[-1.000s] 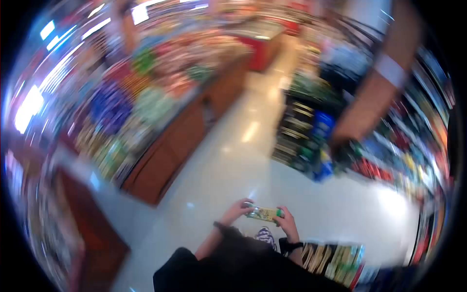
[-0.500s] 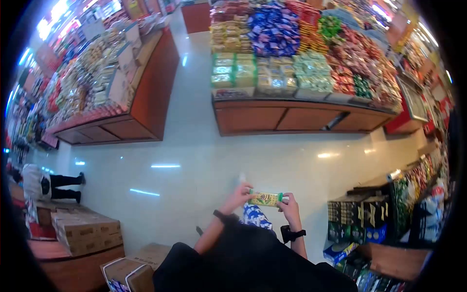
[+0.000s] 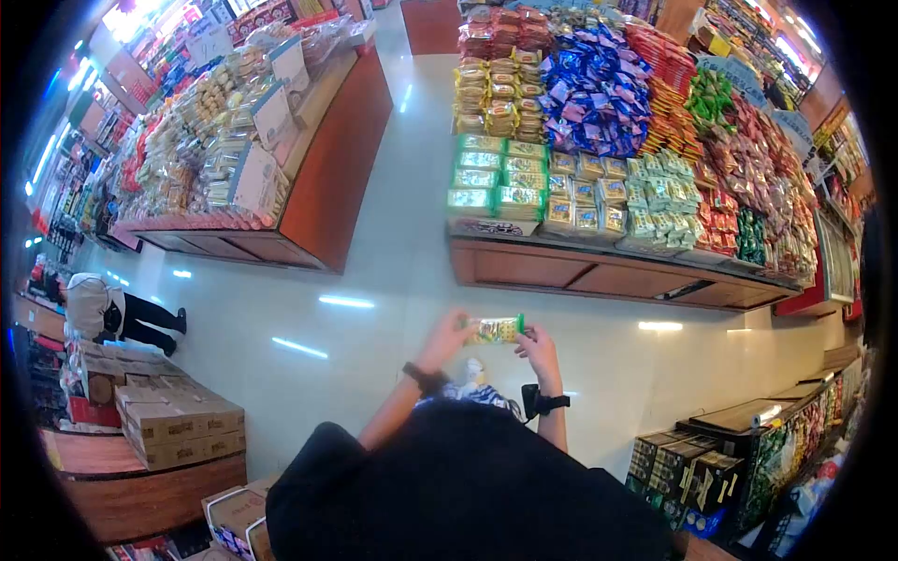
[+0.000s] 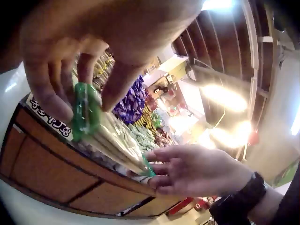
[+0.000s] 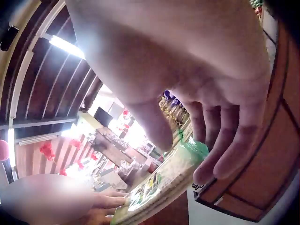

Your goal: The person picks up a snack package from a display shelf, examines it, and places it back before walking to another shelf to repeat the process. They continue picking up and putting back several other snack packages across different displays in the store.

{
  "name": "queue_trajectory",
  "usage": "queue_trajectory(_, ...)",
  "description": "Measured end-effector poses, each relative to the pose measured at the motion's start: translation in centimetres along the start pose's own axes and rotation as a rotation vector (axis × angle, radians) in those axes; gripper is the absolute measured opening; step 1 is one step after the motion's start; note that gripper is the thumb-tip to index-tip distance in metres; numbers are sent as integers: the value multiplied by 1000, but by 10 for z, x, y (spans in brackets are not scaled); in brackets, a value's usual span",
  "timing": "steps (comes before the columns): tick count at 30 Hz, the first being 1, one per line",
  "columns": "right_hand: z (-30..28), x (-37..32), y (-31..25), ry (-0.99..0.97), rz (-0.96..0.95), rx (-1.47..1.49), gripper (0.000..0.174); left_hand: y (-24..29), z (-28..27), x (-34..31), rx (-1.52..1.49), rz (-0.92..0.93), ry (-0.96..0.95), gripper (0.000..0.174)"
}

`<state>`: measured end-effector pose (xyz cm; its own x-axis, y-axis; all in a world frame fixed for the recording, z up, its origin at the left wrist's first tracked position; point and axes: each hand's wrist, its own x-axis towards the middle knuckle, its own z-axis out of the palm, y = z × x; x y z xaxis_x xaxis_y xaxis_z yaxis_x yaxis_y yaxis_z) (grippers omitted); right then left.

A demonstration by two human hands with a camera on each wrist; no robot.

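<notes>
Both hands hold a flat plastic snack packet point(image 3: 496, 330) with green ends and a printed yellowish label, stretched level in front of the body. My left hand point(image 3: 447, 342) pinches one green end between thumb and fingers, as the left wrist view shows with the packet point(image 4: 117, 136) edge-on. At the other green end is my right hand point(image 3: 540, 353); the right wrist view has its thumb on one side and its fingers on the other side of the packet point(image 5: 159, 185). Pale layered pieces show through the wrapper.
Ahead stands a wooden display counter point(image 3: 599, 276) heaped with packaged snacks, among them blue packets point(image 3: 599, 93) and green-edged packs point(image 3: 496, 178). Another counter point(image 3: 341, 168) is on the left. Stacked cartons point(image 3: 182, 421) and a person point(image 3: 117, 309) are far left; boxes point(image 3: 683, 467) stand at right.
The head view has swung from the aisle to face the snack counter, which now looks nearer. Both hands keep hold of the packet, now held farther out from the body.
</notes>
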<state>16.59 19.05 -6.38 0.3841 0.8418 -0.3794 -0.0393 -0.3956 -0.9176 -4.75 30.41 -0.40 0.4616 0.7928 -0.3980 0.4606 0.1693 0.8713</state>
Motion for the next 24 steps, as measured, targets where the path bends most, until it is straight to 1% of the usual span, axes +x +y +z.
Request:
queue_trajectory(3,2,35,-18,-32,34,-28,36,-7,-5,36,31,108,196,37)
queue_trajectory(4,3,47,-22,-46,38,-48,38,-16,-5,54,-25,124,229,37)
queue_trajectory(7,4,85,-25,-49,-81,-133,41,-32,3,100,-179,144,297,45)
queue_trajectory(8,4,98,-26,-48,-65,-143,41,-36,3,115,-211,134,313,48)
queue_trajectory(9,6,114,-30,-51,-52,-151,41,-35,0,128,-239,125,334,50)
queue_trajectory(12,19,158,-41,-33,-37,-196,44,-22,-15,175,-286,228,342,47)
queue_trajectory(15,35,203,-49,41,-53,-258,47,11,-34,224,-256,209,446,44)
queue_trajectory(18,40,260,-96,100,-115,-281,51,25,-61,295,-553,106,275,45)
queue_trajectory(20,44,285,-123,150,-138,-251,57,62,-79,327,-535,106,237,37)
queue_trajectory(21,45,299,-146,159,-103,-221,58,80,-91,347,-519,115,223,32)
queue_trajectory(22,46,308,-175,164,-70,-191,59,85,-100,372,-468,128,206,31)
queue_trajectory(23,48,320,-196,165,-35,-158,60,77,-108,396,-416,137,192,32)
queue_trajectory(24,54,345,-189,216,-132,-232,61,70,-115,420,-362,147,181,34)
